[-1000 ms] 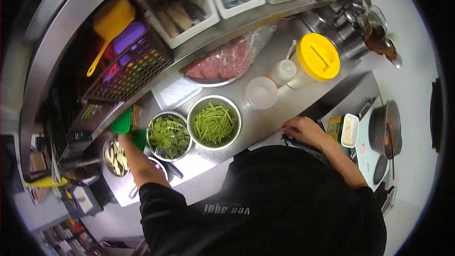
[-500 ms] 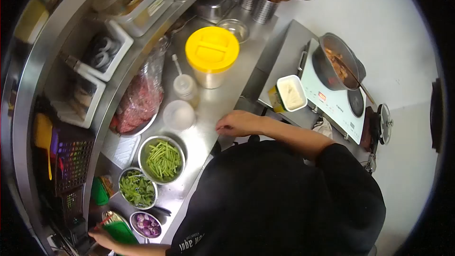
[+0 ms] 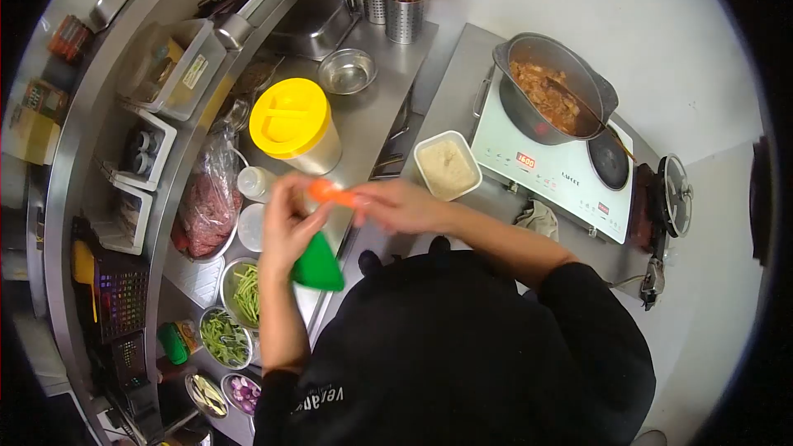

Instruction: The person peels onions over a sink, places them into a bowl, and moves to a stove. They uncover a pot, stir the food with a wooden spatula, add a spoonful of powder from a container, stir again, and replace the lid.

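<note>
My right hand [image 3: 396,205] is closed on the handle of an orange plastic spoon [image 3: 337,196] over the counter's edge. At the spoon's bowl end are the curled fingers of my left hand [image 3: 289,227]. A flat green piece [image 3: 318,266] juts out below that hand, its upper part hidden behind it; I cannot tell what kind of thing it is. Just beyond my left hand stands a tall container with a yellow lid [image 3: 291,120]. To the right of my right hand, an open white tub [image 3: 448,167] holds a pale powdery substance.
A pot of food [image 3: 549,87] with a spoon in it sits on the cooktop [image 3: 529,161] at right. Along the left counter are bagged meat [image 3: 211,206], green beans [image 3: 246,291], leafy greens [image 3: 225,339] and purple onions [image 3: 244,392]. Utensils [image 3: 405,21] stand in a metal holder.
My left hand has come up from the bowls at lower left, bringing the green piece. My right hand has left the counter edge and now grips the orange spoon. The view has shifted.
</note>
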Tool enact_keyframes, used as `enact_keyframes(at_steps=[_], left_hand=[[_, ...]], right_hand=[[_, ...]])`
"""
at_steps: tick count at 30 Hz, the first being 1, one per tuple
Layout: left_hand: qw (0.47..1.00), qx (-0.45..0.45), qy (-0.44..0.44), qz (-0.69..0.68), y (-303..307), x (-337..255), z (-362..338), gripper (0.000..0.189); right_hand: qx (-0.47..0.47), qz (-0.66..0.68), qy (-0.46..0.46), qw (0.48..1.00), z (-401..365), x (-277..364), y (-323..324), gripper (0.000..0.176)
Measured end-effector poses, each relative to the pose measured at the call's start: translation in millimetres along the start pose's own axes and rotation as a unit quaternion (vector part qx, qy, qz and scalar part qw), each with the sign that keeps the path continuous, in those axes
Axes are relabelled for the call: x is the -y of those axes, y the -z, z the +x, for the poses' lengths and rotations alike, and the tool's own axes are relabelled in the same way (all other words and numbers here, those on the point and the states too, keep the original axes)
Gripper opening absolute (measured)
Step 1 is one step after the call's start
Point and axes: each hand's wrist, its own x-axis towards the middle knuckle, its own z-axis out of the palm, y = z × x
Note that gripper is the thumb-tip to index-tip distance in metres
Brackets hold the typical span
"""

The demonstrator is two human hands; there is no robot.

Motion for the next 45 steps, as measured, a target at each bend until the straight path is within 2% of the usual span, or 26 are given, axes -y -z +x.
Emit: enact_keyframes(at_steps=[1, 3, 4, 5, 6, 8, 10, 12, 14, 16, 18, 22, 24, 31, 34, 39, 42, 43, 45], left_hand=[[0.999, 0.024, 0.029, 0.005, -22, -7, 15, 0.056], [0.994, 0.079, 0.066, 0.039, -60, -19, 38, 0.069], [0.988, 0.112, 0.077, 0.069, -75, -22, 45, 0.078], [0.988, 0.111, 0.08, 0.072, -91, -9, 46, 0.078], [0.984, 0.142, 0.048, 0.097, -110, 20, 44, 0.082], [0.976, 0.181, 0.013, 0.122, -142, 55, 42, 0.087], [0.956, 0.235, 0.174, 0.016, -165, 71, 43, 0.088], [0.957, 0.24, 0.163, 0.009, -178, 77, 46, 0.085], [0.957, 0.244, 0.154, 0.001, -186, 80, 46, 0.082], [0.954, 0.216, 0.204, 0.05, -191, 78, 43, 0.071], [0.955, 0.224, 0.191, 0.031, -194, 78, 41, 0.07], [0.959, 0.207, 0.19, -0.031, -202, 87, 41, 0.068], [0.959, 0.21, 0.192, -0.007, -202, 75, 45, 0.066], [0.958, 0.219, 0.183, 0.008, -210, 70, 54, 0.06], [0.958, 0.223, 0.177, 0.004, -213, 81, 57, 0.06], [0.953, 0.235, 0.19, -0.026, -216, 91, 63, 0.061], [0.95, 0.244, 0.194, -0.024, -215, 95, 66, 0.063], [0.952, 0.245, 0.183, -0.007, -216, 100, 66, 0.068], [0.951, 0.257, 0.17, 0.022, -214, 102, 67, 0.074]], right_hand=[[-0.008, -0.001, -0.005, 1.0, -15, -15, 18, 0.029], [-0.144, -0.066, 0.037, 0.987, -44, -49, 47, 0.023], [-0.22, -0.24, 0.065, 0.943, -59, -75, 64, 0.025], [-0.288, -0.403, 0.091, 0.864, -68, -93, 77, 0.027], [-0.288, -0.4, 0.092, 0.865, -72, -96, 83, 0.027], [-0.284, -0.567, -0.03, 0.773, -80, -101, 91, 0.031], [-0.284, -0.579, -0.021, 0.764, -76, -108, 88, 0.033], [-0.299, -0.614, -0.008, 0.73, -68, -115, 84, 0.028], [-0.289, -0.614, -0.016, 0.734, -61, -127, 79, 0.024], [-0.274, -0.616, -0.021, 0.738, -55, -137, 72, 0.021], [-0.275, -0.563, -0.034, 0.779, -52, -140, 63, 0.017], [-0.254, -0.506, -0.094, 0.819, -51, -142, 62, 0.017], [-0.281, -0.393, -0.13, 0.866, -54, -148, 73, 0.019], [-0.317, -0.289, -0.132, 0.894, -75, -146, 99, 0.027], [-0.315, -0.224, -0.167, 0.907, -84, -129, 102, 0.03], [-0.323, -0.11, -0.117, 0.933, -109, -112, 122, 0.029], [-0.349, -0.072, -0.112, 0.928, -132, -94, 149, 0.03], [-0.37, -0.088, -0.074, 0.922, -142, -92, 163, 0.03], [-0.413, -0.124, -0.086, 0.898, -165, -75, 191, 0.031]])
